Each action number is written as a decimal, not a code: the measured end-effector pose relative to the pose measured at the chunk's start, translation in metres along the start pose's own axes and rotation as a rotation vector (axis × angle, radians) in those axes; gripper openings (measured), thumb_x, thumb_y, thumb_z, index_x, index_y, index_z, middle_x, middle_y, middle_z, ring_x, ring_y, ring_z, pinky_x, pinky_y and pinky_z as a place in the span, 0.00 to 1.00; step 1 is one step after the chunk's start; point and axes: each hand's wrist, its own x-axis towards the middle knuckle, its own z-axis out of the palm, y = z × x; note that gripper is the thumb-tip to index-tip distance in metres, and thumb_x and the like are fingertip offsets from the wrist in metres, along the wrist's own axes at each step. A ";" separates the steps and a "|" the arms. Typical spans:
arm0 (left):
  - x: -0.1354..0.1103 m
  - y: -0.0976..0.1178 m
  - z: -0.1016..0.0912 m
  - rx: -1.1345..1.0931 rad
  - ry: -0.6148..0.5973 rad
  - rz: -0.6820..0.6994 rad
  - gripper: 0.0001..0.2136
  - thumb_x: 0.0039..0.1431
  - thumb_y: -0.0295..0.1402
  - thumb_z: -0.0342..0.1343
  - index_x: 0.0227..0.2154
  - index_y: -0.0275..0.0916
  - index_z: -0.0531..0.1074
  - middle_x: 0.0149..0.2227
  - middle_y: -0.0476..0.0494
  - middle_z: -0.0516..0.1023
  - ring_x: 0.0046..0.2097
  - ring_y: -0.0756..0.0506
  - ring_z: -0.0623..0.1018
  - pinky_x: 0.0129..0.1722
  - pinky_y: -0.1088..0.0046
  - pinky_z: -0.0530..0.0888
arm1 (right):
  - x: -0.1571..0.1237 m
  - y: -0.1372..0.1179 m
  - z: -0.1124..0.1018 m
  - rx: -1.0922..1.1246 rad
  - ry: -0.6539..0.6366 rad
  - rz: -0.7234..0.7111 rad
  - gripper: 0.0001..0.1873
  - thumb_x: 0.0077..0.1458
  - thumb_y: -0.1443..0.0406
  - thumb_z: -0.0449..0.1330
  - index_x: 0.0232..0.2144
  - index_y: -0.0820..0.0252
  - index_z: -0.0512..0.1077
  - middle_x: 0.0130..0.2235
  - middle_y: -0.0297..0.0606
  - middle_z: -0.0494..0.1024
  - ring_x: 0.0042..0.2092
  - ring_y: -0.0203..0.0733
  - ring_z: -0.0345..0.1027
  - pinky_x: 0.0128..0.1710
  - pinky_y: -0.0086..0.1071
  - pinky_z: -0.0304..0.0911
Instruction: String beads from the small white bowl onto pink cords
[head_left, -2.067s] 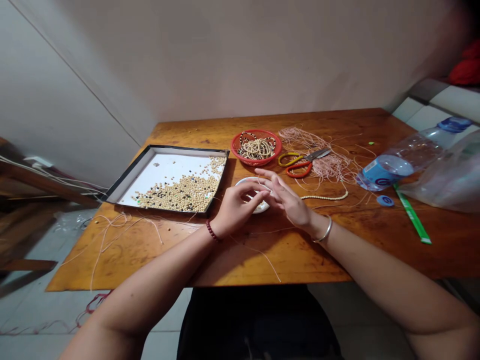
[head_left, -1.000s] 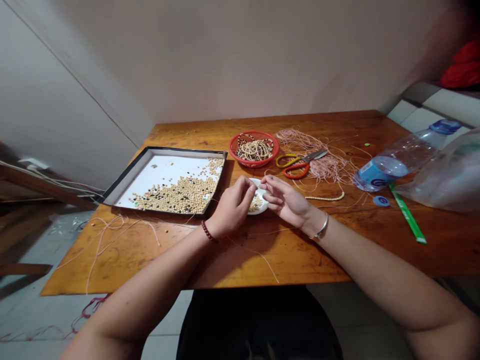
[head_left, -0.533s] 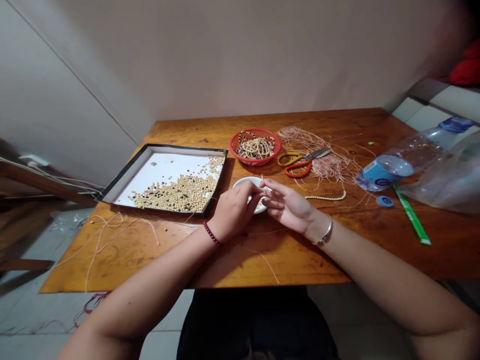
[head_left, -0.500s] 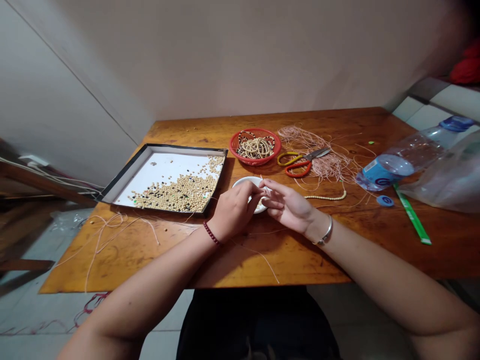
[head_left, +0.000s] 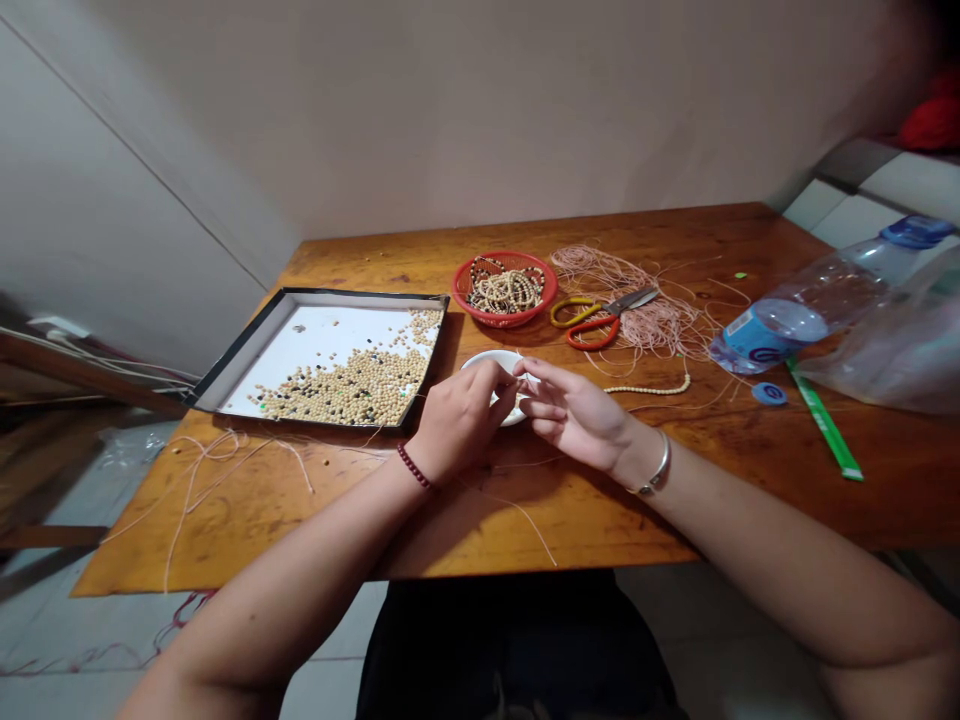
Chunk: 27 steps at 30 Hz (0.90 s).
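My left hand (head_left: 461, 420), with a red bead bracelet on its wrist, is curled over the rim of a small white dish (head_left: 480, 362). My right hand (head_left: 574, 415), wearing a silver bangle, reaches in from the other side. Its fingertips nearly meet those of my left hand above the dish. Whatever lies between the fingertips is too small to tell. Both hands hide most of the dish and the pale beads in it. A thin cord (head_left: 517, 525) trails from under my left wrist across the table.
A black-edged white tray (head_left: 247, 350) of loose beads lies left of my hands. Behind them are a red basket (head_left: 487, 322) of bead strands, orange-handled scissors (head_left: 600, 318) and tangled pink cord (head_left: 652, 325). A plastic bottle (head_left: 795, 310) lies at the right.
My hands have come closer together over the dish, with the fingertips now nearly meeting. The whole scene has shifted slightly in view.
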 end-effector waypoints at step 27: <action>0.001 -0.005 -0.001 0.094 -0.096 -0.011 0.06 0.62 0.33 0.49 0.31 0.38 0.66 0.32 0.45 0.76 0.34 0.48 0.75 0.32 0.73 0.67 | 0.008 -0.016 -0.011 0.016 0.074 -0.119 0.06 0.55 0.63 0.58 0.30 0.58 0.64 0.26 0.25 0.68 0.16 0.24 0.35 0.14 0.22 0.37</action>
